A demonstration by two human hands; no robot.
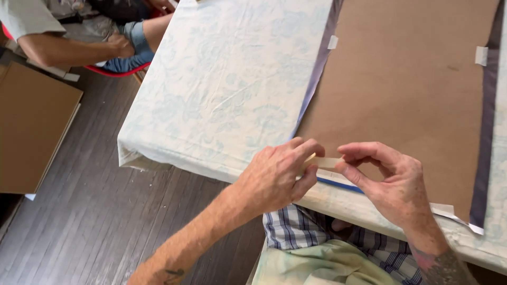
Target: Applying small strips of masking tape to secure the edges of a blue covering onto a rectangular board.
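At the near edge of the table [174,153], around 6 o'clock in the head view, both hands are working one short strip of masking tape [323,162]. The left hand [274,179] is coming in from 7 o'clock, thumb and forefinger pinching the strip's left end, other fingers curling under. The right hand [393,182] is coming in from 5 o'clock, thumb and forefinger tips pinching the right end, remaining fingers bending loosely above. The strip is stretching level between the two hands, hovering just over the lower edge of the brown backing board [412,95]; whether it is touching the board, cannot tell. The board is lying flat on a pale floral cloth [227,79] covering the table, filling the 1 to 3 o'clock area. A dark fabric border [319,68] is showing along the board's left and right sides, with small tape tabs [332,41] holding it. A blue edge [340,184] is peeking out under the hands. At 10 o'clock another person's arm [68,50] is resting on a knee. Cardboard sheet [31,126] is lying on the dark wood floor [105,221] at 9 o'clock.
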